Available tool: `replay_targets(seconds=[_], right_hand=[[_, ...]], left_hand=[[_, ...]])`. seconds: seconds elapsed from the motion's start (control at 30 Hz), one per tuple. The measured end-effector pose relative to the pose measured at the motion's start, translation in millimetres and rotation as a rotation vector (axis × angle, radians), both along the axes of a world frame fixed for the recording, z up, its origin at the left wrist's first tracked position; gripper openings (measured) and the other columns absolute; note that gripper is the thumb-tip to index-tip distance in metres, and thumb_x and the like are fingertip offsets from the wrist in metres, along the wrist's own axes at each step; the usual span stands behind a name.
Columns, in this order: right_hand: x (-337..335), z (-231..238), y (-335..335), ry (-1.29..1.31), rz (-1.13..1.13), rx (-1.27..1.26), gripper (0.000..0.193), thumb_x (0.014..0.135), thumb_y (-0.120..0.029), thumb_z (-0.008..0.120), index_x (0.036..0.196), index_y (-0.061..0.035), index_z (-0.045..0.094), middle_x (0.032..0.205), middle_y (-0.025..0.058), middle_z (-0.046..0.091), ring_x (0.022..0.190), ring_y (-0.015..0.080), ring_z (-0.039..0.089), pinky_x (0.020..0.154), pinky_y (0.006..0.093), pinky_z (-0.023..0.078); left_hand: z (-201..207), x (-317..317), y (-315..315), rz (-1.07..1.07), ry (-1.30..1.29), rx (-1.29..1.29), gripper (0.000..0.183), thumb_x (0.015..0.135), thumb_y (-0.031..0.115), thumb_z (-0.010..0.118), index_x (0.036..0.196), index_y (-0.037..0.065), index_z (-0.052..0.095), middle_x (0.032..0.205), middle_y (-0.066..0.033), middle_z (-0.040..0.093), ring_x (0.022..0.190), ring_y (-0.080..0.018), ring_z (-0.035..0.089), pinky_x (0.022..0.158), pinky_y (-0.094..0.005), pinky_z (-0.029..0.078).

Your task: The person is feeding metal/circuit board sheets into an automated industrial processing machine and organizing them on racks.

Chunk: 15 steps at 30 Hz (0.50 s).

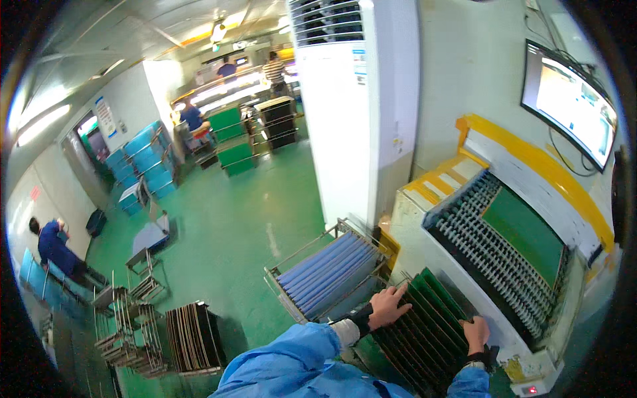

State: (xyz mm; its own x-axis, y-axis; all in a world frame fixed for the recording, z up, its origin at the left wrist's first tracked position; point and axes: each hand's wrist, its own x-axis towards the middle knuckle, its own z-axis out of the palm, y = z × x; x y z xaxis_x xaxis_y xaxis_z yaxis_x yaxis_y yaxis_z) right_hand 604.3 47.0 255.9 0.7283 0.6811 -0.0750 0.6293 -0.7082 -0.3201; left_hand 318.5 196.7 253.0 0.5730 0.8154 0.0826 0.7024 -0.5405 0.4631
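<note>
Just in front of me stands a row of thin green panels (430, 304), held on edge with gaps between them. My left hand (388, 307) lies at the far left corner of the row, its fingers spread and its fingertips touching or nearly touching the panel edges. At the right ends of the panels, my right hand (475, 333) has its fingers curled round the edge of a green panel; the fingertips are partly hidden. To the right, a roller conveyor machine (494, 249) carries a flat green panel (524, 232) on its rollers.
A metal rack of blue sheets (328, 272) stands beyond my left hand. A rack of dark panels (192, 335) and metal frames (126, 325) are at lower left. A white cabinet (342, 126) rises ahead; a screen (570, 103) hangs right. A person (56, 245) stands far left.
</note>
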Motion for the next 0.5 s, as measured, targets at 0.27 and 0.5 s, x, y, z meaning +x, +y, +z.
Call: replay_targets(seconds=[0.27,0.5], right_hand=[[5.4,-16.3,7.7,0.106,0.012,0.025,0.033,0.067,-0.03,0.077,0.083,-0.0022,0.067,0.081,0.0187,0.065,0.077,0.0381,0.061,0.064,0.0466,0.045],[24.1,-39.4,0.0,-0.181,0.161,0.086,0.034,0.068,-0.031,0.077,0.079,-0.0005,0.067,0.075,0.0214,0.061,0.074,0.0413,0.058,0.063,0.0468,0.043]], left_hand=[[-10.8,-0.7,0.3,-0.018,-0.089,-0.041,0.07,0.086,0.046,0.058,0.142,0.012,0.035,0.111,-0.0182,0.054,0.104,-0.0365,0.053,0.085,-0.0477,0.044],[-12.0,-0.4,0.3,-0.027,-0.091,-0.082,0.073,0.086,0.044,0.06,0.144,0.012,0.03,0.114,-0.0175,0.052,0.106,-0.037,0.052,0.086,-0.0478,0.043]])
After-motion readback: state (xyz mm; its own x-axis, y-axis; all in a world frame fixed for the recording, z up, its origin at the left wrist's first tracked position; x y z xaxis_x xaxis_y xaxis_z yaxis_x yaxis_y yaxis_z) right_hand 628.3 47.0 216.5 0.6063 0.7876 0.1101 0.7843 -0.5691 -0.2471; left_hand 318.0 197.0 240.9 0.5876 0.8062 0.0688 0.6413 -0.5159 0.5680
